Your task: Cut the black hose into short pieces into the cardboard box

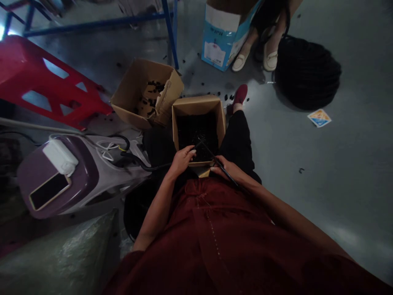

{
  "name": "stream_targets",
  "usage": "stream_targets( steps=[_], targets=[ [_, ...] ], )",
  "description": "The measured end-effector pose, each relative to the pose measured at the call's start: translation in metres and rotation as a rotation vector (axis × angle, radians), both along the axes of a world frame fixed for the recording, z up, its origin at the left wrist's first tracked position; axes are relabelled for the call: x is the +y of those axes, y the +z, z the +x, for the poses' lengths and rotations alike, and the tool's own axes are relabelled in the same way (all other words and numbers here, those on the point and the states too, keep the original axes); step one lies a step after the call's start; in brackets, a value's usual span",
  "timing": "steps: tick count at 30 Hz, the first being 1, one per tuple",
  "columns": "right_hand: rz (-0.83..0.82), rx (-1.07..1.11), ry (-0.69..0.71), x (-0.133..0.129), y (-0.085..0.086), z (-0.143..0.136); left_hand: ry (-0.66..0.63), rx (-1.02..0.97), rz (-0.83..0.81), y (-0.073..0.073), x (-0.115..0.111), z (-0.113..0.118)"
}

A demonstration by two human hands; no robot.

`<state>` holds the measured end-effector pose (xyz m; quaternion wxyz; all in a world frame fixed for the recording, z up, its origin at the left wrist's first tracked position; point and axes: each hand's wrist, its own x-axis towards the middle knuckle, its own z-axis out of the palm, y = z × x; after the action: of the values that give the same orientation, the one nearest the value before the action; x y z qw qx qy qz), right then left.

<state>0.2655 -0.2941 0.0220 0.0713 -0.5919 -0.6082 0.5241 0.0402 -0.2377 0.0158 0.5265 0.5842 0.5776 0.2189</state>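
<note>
A cardboard box (179,107) stands between my legs, with a dark heap of small black pieces (196,127) inside. Over its near edge, my left hand (184,157) is closed on a black hose (144,164) that comes in from the left. The hose's end points into the box. My right hand (223,166) is wrapped round a thin, dark long-handled tool (225,172), perhaps scissors or pliers. The tool's tip reaches close to the hose's end above the black pieces; whether they touch cannot be made out.
Another cardboard box (129,92) holds scattered black pieces. Left are a red stool (58,82) and a purple-topped stool (89,164) bearing a phone (49,191) and a white device (59,155). Ahead are a blue-white carton (216,45), a person's feet (270,60) and a black coil (307,73).
</note>
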Motion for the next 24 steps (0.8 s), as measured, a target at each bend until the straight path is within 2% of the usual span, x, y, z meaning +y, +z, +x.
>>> stream_targets(
  steps=[10, 17, 24],
  targets=[
    [0.065, 0.04, 0.055, 0.007, -0.007, 0.001, -0.198, -0.006, 0.034, 0.003, -0.001, -0.006],
    [0.069, 0.022, 0.011, 0.006, -0.006, -0.007, -0.251, 0.006, 0.058, 0.002, -0.001, -0.008],
    [0.096, -0.025, 0.003, -0.001, -0.013, -0.005, -0.231, 0.036, 0.038, -0.011, -0.004, -0.005]
  ],
)
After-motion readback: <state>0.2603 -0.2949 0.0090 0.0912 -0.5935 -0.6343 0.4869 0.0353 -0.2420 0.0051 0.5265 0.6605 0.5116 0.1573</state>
